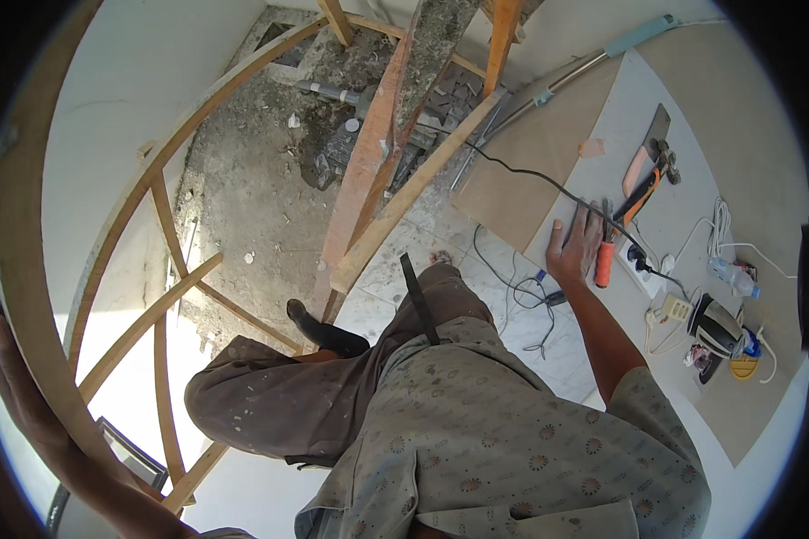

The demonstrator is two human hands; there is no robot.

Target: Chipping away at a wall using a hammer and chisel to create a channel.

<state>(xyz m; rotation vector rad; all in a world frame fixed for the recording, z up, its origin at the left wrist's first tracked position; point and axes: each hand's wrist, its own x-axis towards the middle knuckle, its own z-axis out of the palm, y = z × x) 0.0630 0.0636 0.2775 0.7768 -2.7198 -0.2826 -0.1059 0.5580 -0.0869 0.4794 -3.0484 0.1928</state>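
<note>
Looks about part way through, as a guess. Has curved wooden beams [157, 166] up from eight to eleven o'clock, with cross sticks [150, 327] set between. Seems to leave a lot undone: no cover on the wood, rough, broken floor [261, 207] at ten o'clock, and a grey pipe [328, 92] out in the open at eleven.

Lays the left hand [27, 404] along the outer side of a big curved beam [22, 180], between eight and nine o'clock. Cannot tell how tight, with finger ends dim at the dark rim. Rests the right hand [577, 247] near three o'clock on a white board [622, 108], fingers out and a bit apart, pinching nothing, just beside a tool with orange-red handles [604, 262].

Keeps a saw [635, 171] at two o'clock, and a plastic bottle [733, 277] and a dark and silver machine [717, 323] around three.

Could get in the way: a long plank [422, 184] and a reddish board [368, 148] near twelve, a black cord [535, 172] at two, and loose wires [539, 292] past three.
</note>
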